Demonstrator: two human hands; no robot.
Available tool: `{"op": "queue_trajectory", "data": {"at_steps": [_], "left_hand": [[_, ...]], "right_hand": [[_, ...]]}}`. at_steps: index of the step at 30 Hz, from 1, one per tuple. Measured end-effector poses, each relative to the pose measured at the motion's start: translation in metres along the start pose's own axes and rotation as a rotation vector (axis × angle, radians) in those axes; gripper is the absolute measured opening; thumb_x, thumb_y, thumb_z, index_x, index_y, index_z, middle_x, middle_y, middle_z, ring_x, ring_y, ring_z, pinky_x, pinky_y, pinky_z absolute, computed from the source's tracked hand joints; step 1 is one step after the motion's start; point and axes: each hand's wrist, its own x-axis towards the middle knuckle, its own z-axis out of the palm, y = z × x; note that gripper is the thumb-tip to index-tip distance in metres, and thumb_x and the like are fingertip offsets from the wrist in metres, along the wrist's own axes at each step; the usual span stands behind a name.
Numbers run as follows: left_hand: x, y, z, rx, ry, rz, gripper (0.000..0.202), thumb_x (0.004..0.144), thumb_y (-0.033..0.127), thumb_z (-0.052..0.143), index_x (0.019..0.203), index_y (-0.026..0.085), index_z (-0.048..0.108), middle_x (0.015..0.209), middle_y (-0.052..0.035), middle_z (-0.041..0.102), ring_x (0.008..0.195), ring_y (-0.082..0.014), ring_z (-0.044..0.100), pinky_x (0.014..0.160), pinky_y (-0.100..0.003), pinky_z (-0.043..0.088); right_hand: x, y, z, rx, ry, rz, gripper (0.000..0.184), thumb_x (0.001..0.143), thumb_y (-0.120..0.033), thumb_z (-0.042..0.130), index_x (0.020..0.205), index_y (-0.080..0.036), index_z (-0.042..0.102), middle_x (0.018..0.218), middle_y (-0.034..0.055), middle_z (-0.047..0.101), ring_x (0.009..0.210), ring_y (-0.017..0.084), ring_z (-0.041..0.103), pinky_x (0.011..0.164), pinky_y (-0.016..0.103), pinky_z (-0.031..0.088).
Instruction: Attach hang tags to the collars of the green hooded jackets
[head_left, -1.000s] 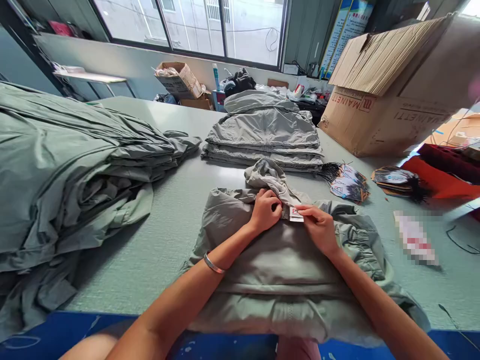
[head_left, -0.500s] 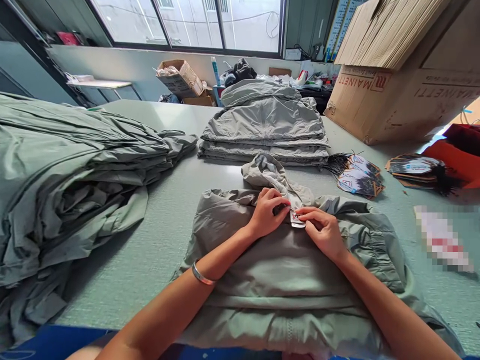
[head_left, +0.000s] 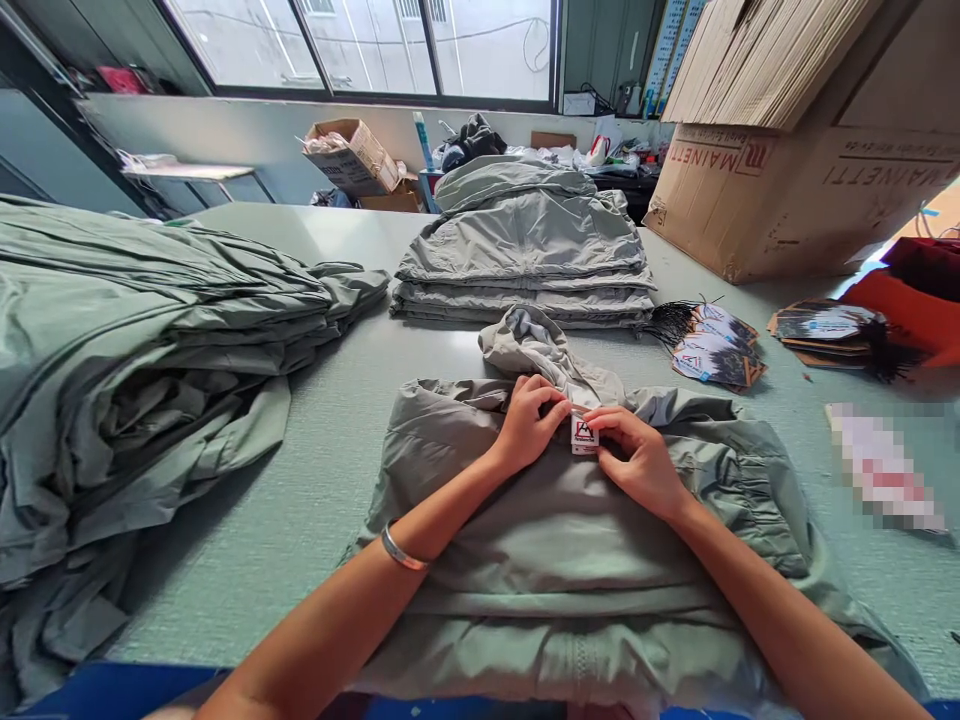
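A grey-green hooded jacket [head_left: 525, 560] lies folded in front of me, its hood [head_left: 525, 345] pointing away. At the neckline a small white label [head_left: 584, 436] with a black and red print faces up. My left hand [head_left: 527, 425] is closed at the neckline, its fingertips pinching the cloth just left of the label. From the other side my right hand [head_left: 637, 455] is closed with thumb and fingers on the label's right edge. The jacket's sleeves are tucked along both sides.
Behind the jacket stands a stack of folded grey-green jackets [head_left: 525, 245]. A heap of unfolded ones [head_left: 172, 330] covers the table's left side. To the right are corded hang tags [head_left: 716, 350], another tag pile [head_left: 829, 330] and a large cardboard box [head_left: 757, 200].
My right hand has shifted slightly left, and the label now lies flatter, with its print more exposed. My left hand stays at the neckline. The view has shifted slightly.
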Motion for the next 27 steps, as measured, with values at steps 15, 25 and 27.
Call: {"op": "queue_trajectory", "data": {"at_steps": [15, 25, 27], "left_hand": [[-0.004, -0.007, 0.004, 0.231, 0.066, 0.157, 0.012, 0.089, 0.024, 0.057, 0.085, 0.020, 0.068, 0.089, -0.0051, 0.061, 0.093, -0.0217, 0.050, 0.090, -0.038, 0.042], [0.006, 0.018, -0.002, 0.301, 0.272, 0.283, 0.025, 0.092, 0.025, 0.045, 0.106, 0.020, 0.065, 0.115, -0.0098, 0.062, 0.110, -0.0259, 0.049, 0.100, -0.044, 0.036], [0.007, 0.041, 0.002, 0.284, 0.234, 0.312, 0.024, 0.091, 0.022, 0.045, 0.104, 0.020, 0.065, 0.115, -0.0094, 0.062, 0.110, -0.0254, 0.049, 0.100, -0.044, 0.036]], "right_hand": [[0.005, -0.004, -0.002, -0.199, 0.095, -0.051, 0.024, 0.073, -0.011, 0.053, 0.091, -0.020, 0.065, 0.109, 0.0084, 0.066, 0.102, 0.020, 0.064, 0.089, 0.034, 0.053], [0.052, 0.015, -0.138, -0.966, 0.428, 0.374, 0.030, 0.081, -0.016, 0.047, 0.097, -0.011, 0.072, 0.110, 0.0151, 0.070, 0.106, 0.025, 0.064, 0.097, 0.035, 0.046], [0.056, 0.027, -0.154, -1.083, 0.362, 0.505, 0.035, 0.086, -0.019, 0.045, 0.109, -0.011, 0.070, 0.122, 0.0162, 0.067, 0.113, 0.025, 0.061, 0.100, 0.034, 0.043]]}}
